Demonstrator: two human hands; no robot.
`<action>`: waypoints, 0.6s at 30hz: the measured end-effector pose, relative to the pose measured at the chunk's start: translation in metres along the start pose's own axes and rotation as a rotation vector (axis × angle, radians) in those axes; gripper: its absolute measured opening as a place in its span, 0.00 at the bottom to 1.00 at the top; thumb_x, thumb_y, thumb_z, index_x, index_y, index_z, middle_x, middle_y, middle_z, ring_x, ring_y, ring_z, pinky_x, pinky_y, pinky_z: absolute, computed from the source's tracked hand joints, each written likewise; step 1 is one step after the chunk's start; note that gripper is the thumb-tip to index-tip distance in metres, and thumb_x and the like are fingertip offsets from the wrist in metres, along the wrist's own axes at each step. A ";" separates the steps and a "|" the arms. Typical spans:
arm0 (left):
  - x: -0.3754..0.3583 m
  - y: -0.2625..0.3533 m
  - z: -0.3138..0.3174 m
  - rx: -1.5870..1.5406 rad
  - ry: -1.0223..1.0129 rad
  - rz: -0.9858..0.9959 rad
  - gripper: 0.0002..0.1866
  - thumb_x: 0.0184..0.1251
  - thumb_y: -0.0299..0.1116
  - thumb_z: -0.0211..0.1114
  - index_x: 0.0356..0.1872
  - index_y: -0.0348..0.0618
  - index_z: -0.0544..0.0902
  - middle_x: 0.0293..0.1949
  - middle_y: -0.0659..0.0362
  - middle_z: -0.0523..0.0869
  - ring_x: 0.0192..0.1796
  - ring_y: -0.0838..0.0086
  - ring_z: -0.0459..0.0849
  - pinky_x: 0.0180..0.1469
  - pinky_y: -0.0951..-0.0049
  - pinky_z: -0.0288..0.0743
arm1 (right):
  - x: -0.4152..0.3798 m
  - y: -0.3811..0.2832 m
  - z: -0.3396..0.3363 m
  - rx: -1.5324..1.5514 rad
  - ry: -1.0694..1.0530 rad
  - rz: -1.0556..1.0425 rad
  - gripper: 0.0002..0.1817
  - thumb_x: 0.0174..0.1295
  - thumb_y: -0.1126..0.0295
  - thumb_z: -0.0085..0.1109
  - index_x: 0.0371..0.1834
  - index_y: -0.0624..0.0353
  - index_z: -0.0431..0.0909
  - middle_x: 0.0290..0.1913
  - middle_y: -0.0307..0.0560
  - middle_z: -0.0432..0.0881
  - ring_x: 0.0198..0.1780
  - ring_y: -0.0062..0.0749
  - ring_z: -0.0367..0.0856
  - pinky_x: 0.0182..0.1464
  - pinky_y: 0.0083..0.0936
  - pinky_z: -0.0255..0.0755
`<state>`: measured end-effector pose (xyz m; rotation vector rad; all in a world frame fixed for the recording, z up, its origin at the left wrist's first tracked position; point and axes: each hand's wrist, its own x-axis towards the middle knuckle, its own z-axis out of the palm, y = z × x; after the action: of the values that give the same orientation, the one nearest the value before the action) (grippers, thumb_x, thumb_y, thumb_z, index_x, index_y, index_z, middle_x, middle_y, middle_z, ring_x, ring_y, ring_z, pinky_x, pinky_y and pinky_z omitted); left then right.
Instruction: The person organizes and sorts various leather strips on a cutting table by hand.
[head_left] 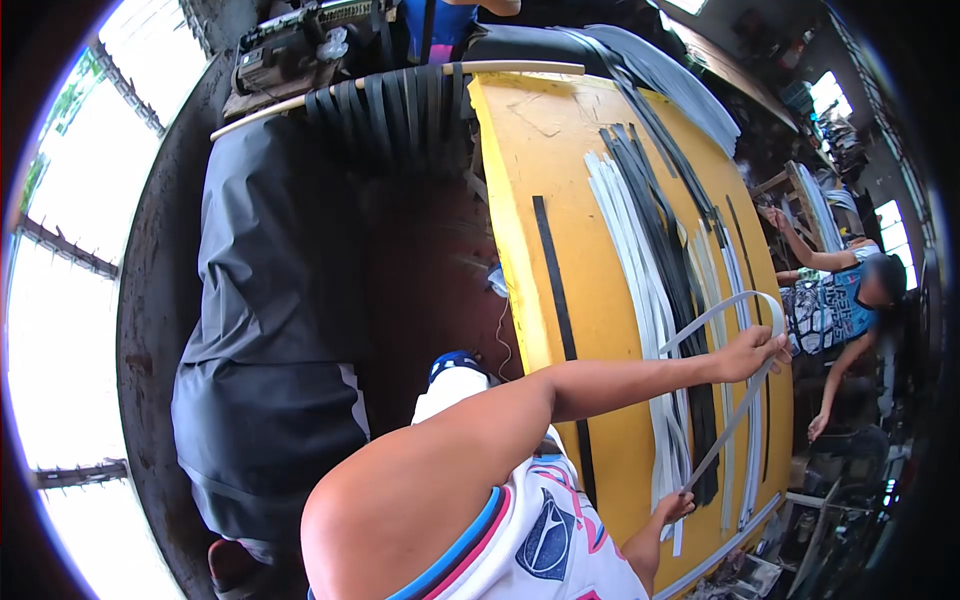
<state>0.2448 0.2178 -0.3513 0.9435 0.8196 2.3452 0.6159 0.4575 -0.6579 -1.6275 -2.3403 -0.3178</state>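
Note:
My left hand [750, 355] is closed on a light grey strip [727, 437], held over the yellow table [600, 335]. The strip bends in a loop above this hand, and one stretch of it runs down to my right hand [675, 507]. The fingers of my right hand are pinched on that stretch near the table's lower edge. Beneath my hands lie bundled white strips [627, 235] and black strips [655, 215], stretched lengthwise on the tabletop. A single black strip [552, 270] lies apart from them.
Black strips [385, 115] hang over a wooden pole [525, 67]. Dark sheeting [265, 250] covers a bulky shape on the left. Across the table is a person in a blue patterned top [845, 305], arms spread. Another person in blue [440, 30] is partly visible at the top.

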 end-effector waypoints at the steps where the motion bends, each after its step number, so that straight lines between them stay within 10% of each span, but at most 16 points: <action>1: 0.000 0.001 -0.001 -0.018 0.003 -0.002 0.25 0.85 0.47 0.46 0.51 0.30 0.78 0.43 0.53 0.88 0.44 0.71 0.88 0.50 0.71 0.82 | 0.000 0.001 -0.004 0.017 -0.020 -0.047 0.14 0.67 0.57 0.57 0.44 0.55 0.82 0.44 0.56 0.81 0.48 0.52 0.80 0.50 0.43 0.75; 8: 0.028 -0.037 0.023 -0.128 0.002 0.041 0.23 0.84 0.46 0.50 0.47 0.31 0.78 0.40 0.50 0.87 0.43 0.66 0.89 0.46 0.66 0.85 | -0.001 -0.002 -0.009 0.103 -0.046 -0.047 0.31 0.66 0.38 0.58 0.49 0.58 0.82 0.48 0.57 0.82 0.53 0.56 0.77 0.59 0.51 0.69; 18: 0.026 -0.011 0.034 0.011 0.046 0.118 0.22 0.84 0.43 0.49 0.43 0.28 0.79 0.38 0.52 0.88 0.37 0.67 0.89 0.41 0.69 0.85 | 0.004 -0.021 -0.022 0.073 0.015 -0.007 0.31 0.66 0.37 0.56 0.49 0.56 0.81 0.48 0.54 0.82 0.52 0.54 0.78 0.56 0.52 0.70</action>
<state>0.2555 0.2540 -0.3272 0.9695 0.8157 2.4739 0.5974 0.4463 -0.6369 -1.5786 -2.3187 -0.2429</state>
